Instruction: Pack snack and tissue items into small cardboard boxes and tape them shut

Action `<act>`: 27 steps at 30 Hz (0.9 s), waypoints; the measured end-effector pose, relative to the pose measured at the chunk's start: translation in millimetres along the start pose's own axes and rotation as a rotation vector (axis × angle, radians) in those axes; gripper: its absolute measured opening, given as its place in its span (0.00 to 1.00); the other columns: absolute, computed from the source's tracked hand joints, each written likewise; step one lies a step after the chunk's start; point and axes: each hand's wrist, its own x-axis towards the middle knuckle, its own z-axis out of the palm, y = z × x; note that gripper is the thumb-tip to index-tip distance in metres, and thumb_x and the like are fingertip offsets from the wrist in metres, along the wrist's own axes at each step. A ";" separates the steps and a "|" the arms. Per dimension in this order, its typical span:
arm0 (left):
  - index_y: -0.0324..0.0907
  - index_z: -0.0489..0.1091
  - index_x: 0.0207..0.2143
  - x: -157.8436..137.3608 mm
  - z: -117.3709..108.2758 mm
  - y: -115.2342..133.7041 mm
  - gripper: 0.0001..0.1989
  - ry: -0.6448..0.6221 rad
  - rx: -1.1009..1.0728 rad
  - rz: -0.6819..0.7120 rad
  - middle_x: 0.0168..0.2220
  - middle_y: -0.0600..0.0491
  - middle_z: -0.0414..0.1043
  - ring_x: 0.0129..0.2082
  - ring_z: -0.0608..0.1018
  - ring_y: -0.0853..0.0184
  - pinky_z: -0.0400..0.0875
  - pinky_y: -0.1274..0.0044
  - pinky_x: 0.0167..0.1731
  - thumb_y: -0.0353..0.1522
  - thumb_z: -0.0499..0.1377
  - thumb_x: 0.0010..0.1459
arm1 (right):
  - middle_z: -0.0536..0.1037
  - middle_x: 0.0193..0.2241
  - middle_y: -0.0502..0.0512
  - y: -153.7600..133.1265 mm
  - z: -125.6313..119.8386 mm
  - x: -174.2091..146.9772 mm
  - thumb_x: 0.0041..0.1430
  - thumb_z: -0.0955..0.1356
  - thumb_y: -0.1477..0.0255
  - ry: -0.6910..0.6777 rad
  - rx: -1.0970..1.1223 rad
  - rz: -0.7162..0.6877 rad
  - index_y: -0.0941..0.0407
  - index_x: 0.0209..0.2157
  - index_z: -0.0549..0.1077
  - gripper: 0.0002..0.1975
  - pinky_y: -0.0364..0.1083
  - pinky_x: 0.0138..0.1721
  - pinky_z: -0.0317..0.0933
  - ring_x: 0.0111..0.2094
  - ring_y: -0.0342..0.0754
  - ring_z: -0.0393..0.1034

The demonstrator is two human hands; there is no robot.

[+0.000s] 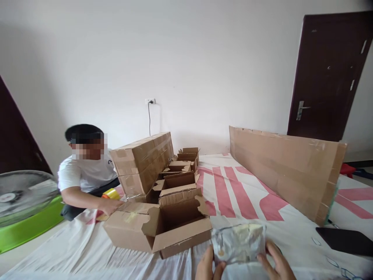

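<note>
Head view shows me the left hand and the right hand, each grip closed on one end of a pale, crinkled packet; I see it held between them, just right of the nearest open box; more open boxes run back in a row beside taped cartons; at left, a co-worker's hand reaches near a yellow tape roll; cloth lies beneath the boxes.
</note>
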 end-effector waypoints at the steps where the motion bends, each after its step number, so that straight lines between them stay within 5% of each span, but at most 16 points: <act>1: 0.42 0.67 0.53 10.2 -10.0 17.1 0.21 0.040 -0.027 0.075 0.50 0.42 0.74 0.51 0.75 0.54 0.69 0.67 0.51 0.37 0.56 0.57 | 0.78 0.40 0.58 -17.7 -5.4 14.6 0.61 0.65 0.62 0.035 0.022 -0.030 0.52 0.45 0.71 0.13 0.46 0.41 0.70 0.41 0.52 0.74; 5: 0.41 0.66 0.50 85.8 -53.0 85.9 0.16 0.054 -0.030 0.178 0.45 0.45 0.75 0.42 0.77 0.59 0.71 0.71 0.43 0.36 0.52 0.62 | 0.75 0.37 0.56 -72.7 -14.1 101.3 0.60 0.66 0.60 0.160 0.146 -0.051 0.53 0.41 0.69 0.13 0.47 0.41 0.67 0.40 0.51 0.71; 7: 0.41 0.67 0.46 135.7 -66.1 107.1 0.11 0.088 0.072 0.083 0.42 0.47 0.76 0.40 0.77 0.62 0.70 0.75 0.41 0.31 0.52 0.61 | 0.75 0.42 0.56 -85.4 -5.7 154.5 0.58 0.66 0.58 0.103 0.289 0.123 0.53 0.43 0.68 0.16 0.48 0.44 0.66 0.44 0.51 0.70; 10: 0.39 0.68 0.40 199.3 -73.0 115.9 0.07 0.103 0.193 -0.067 0.41 0.44 0.76 0.41 0.77 0.61 0.68 0.74 0.41 0.28 0.54 0.59 | 0.75 0.34 0.54 -90.4 18.1 220.6 0.58 0.67 0.59 0.009 0.331 0.277 0.55 0.38 0.67 0.14 0.45 0.32 0.67 0.30 0.46 0.73; 13: 0.37 0.69 0.39 227.2 -73.4 110.4 0.06 0.102 0.228 -0.106 0.40 0.42 0.76 0.42 0.77 0.59 0.68 0.73 0.42 0.26 0.56 0.58 | 0.74 0.32 0.52 -85.6 38.9 245.6 0.59 0.67 0.60 -0.066 0.377 0.365 0.57 0.40 0.67 0.16 0.44 0.28 0.66 0.23 0.41 0.69; 17: 0.39 0.68 0.45 202.1 -72.9 101.7 0.11 0.075 0.242 -0.025 0.42 0.44 0.76 0.44 0.77 0.59 0.67 0.72 0.45 0.27 0.56 0.59 | 0.75 0.31 0.50 -68.9 43.0 216.0 0.48 0.73 0.55 -0.192 0.484 0.372 0.55 0.46 0.65 0.29 0.44 0.28 0.65 0.22 0.40 0.66; 20: 0.42 0.68 0.47 148.8 -68.8 96.1 0.14 0.041 0.235 0.065 0.44 0.47 0.76 0.45 0.76 0.61 0.68 0.72 0.47 0.28 0.58 0.57 | 0.76 0.29 0.51 -52.2 33.1 172.7 0.40 0.75 0.51 -0.321 0.560 0.368 0.56 0.44 0.68 0.33 0.47 0.29 0.65 0.25 0.45 0.69; 22: 0.42 0.68 0.48 105.8 -62.4 91.6 0.15 0.006 0.217 0.266 0.46 0.46 0.75 0.46 0.75 0.60 0.68 0.71 0.48 0.29 0.59 0.56 | 0.78 0.33 0.55 -40.1 25.3 144.6 0.37 0.76 0.52 -0.391 0.602 0.351 0.55 0.42 0.70 0.32 0.50 0.36 0.67 0.34 0.51 0.73; 25: 0.43 0.65 0.51 45.5 -48.7 77.7 0.17 -0.071 0.192 0.582 0.47 0.44 0.74 0.46 0.75 0.58 0.70 0.66 0.47 0.30 0.57 0.59 | 0.78 0.44 0.58 -19.6 19.7 109.3 0.42 0.75 0.59 -0.543 0.666 0.281 0.52 0.46 0.71 0.28 0.55 0.48 0.64 0.48 0.56 0.71; 27: 0.43 0.62 0.55 14.5 -40.0 59.4 0.20 -0.077 0.185 0.602 0.48 0.42 0.73 0.48 0.75 0.57 0.70 0.65 0.48 0.29 0.56 0.59 | 0.77 0.47 0.57 -6.1 23.8 90.8 0.46 0.73 0.64 -0.647 0.647 0.246 0.50 0.47 0.72 0.24 0.55 0.50 0.64 0.49 0.56 0.71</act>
